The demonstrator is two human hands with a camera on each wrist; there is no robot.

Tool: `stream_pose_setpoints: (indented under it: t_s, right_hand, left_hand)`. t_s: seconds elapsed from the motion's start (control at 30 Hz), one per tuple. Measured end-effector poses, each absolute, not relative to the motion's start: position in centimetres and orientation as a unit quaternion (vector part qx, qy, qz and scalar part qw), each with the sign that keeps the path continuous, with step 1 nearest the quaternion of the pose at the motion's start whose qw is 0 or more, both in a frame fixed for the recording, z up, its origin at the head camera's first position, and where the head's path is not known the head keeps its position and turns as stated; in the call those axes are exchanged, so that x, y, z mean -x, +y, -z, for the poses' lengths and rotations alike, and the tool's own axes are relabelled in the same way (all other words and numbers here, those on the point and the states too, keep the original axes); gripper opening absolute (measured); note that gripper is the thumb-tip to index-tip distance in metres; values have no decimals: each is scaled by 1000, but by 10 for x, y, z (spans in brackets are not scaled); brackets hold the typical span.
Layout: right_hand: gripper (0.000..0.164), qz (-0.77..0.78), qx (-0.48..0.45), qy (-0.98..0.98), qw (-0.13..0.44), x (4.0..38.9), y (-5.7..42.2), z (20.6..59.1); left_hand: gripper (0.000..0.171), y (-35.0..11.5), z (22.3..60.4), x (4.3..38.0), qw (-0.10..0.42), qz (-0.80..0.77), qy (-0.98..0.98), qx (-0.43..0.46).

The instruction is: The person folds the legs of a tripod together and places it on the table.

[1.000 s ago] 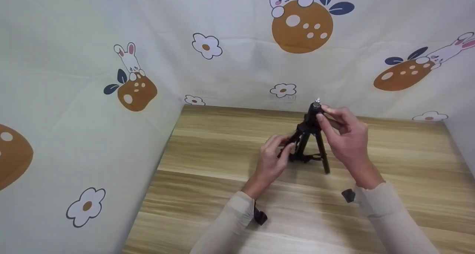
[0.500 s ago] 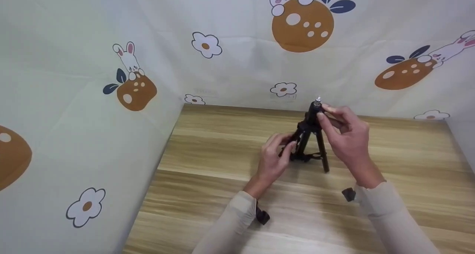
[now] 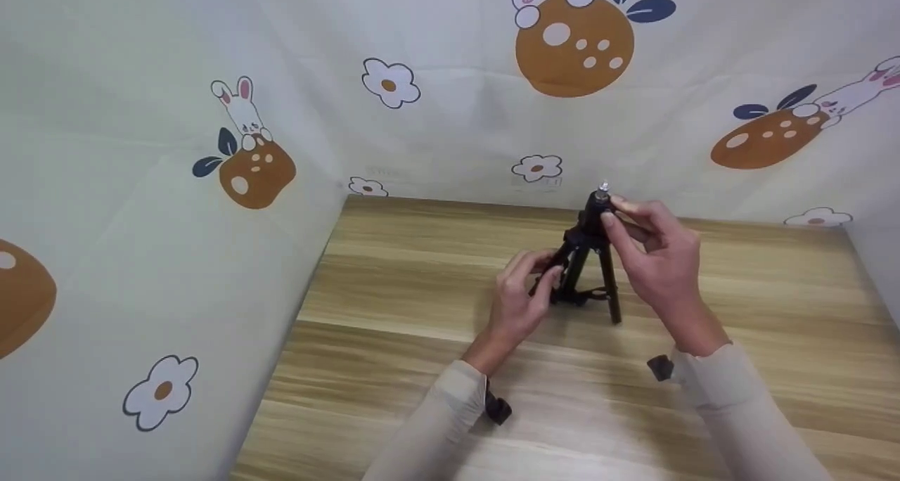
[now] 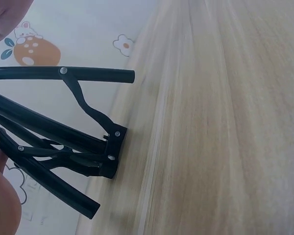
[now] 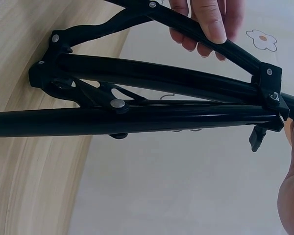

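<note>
A small black tripod point(image 3: 578, 270) stands roughly upright, leaning slightly, with its legs partly spread. From its top projects a shiny metal screw point(image 3: 603, 187). My left hand point(image 3: 519, 302) grips the left leg between thumb and fingers; the right wrist view shows those fingertips point(image 5: 210, 24) on the leg tube. My right hand point(image 3: 657, 256) pinches the upper column just below the screw, hiding part of it. In the left wrist view, riveted braces point(image 4: 88, 107) join the legs to a lower central hub point(image 4: 115, 147). Whether the feet touch the table, I cannot tell.
The wood-grain table point(image 3: 394, 270) lies under the tripod. A pale cloth wall point(image 3: 450, 129) printed with rabbits, oranges and flowers rises close behind, with another on the left side. Black wrist devices point(image 3: 498, 407) sit below both cuffs.
Both hands keep their hold on the tripod. The right leg's foot has shifted very slightly up and left in the head view; the backdrop has shifted slightly too.
</note>
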State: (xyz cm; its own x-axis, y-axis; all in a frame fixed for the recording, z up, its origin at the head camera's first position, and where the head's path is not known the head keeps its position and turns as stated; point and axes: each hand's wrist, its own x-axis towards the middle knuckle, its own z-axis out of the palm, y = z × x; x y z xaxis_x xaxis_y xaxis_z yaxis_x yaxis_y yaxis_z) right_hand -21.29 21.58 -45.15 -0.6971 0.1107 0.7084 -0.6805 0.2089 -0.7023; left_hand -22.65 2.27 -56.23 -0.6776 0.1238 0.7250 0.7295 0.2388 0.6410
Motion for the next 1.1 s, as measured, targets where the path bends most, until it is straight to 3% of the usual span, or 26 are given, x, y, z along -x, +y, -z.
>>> stream_pose_setpoints:
  t_s: [1.1]
  right_hand:
    - [25,-590,-213,-706,330,213,218,451]
  left_hand:
    - [20,26,561,229,275,559,-729,283]
